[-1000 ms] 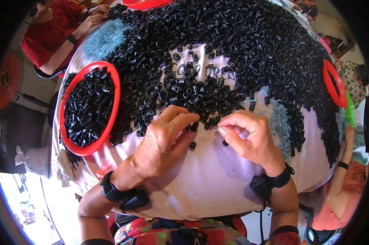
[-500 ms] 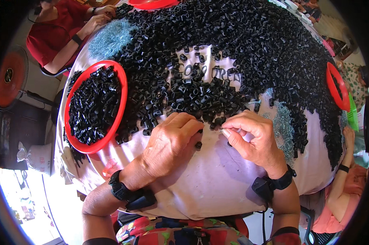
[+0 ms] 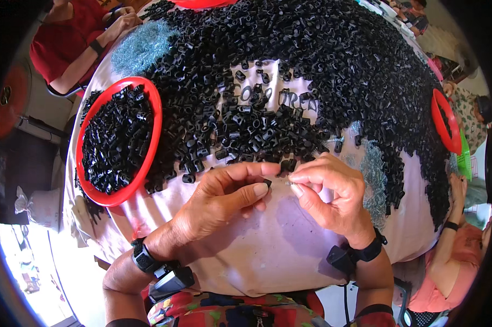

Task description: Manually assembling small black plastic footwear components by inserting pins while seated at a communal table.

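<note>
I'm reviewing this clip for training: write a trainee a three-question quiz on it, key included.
1. Which bare hand holds a small black plastic piece?
2. True or false: the large round red plastic tray at the picture's left holds nothing.
3. The bare right hand pinches a tiny, thin metal piece coloured: (a) silver, (b) red, (c) green.

Key:
1. The left hand.
2. False; it is heaped with black pieces.
3. (a)

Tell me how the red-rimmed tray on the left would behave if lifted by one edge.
The red-rimmed tray is probably fairly weighty, being filled with black pieces. Those pieces look loose, so some would likely slide out if it tilted. Its smooth, evenly curved rim suggests it may be fairly stiff.
</note>
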`<state>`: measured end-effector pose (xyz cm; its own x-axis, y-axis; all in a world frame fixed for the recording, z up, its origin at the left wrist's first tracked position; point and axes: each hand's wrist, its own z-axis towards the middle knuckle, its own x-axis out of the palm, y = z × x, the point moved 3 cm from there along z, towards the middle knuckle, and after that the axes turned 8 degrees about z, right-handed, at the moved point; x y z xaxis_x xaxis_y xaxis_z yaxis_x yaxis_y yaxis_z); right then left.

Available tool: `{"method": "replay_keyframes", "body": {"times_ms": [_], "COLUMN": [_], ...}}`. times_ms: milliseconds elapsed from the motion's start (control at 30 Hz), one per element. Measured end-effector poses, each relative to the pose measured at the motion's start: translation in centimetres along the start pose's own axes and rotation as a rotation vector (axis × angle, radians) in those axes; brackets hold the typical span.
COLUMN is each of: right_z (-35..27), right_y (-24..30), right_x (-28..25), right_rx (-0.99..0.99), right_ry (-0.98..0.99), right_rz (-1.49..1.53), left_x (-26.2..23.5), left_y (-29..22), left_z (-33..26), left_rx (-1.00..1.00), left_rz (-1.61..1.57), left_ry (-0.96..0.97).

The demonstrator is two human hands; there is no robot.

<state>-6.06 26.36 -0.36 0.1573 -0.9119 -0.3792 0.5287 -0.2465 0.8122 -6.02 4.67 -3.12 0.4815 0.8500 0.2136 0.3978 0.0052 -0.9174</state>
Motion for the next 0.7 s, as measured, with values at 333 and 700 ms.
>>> {"method": "replay_keyframes", "body": {"times_ms": [333,700], "right_z": [0.0,0.1], "right_y": [0.6,1.0], "right_x": [0.6,0.9], "right_rx": [-0.103,-0.215], "right_ry": [0.023,0.032], "right_rz": [0.0,-0.122], "left_x": [0.6,1.3], "left_y": [0.9,1.3], "left_z": [0.0,-0.1], "left_rx": [-0.157,-0.131], "left_rz": [-0.486,-0.427], "left_ry": [0.073,0.047]}}
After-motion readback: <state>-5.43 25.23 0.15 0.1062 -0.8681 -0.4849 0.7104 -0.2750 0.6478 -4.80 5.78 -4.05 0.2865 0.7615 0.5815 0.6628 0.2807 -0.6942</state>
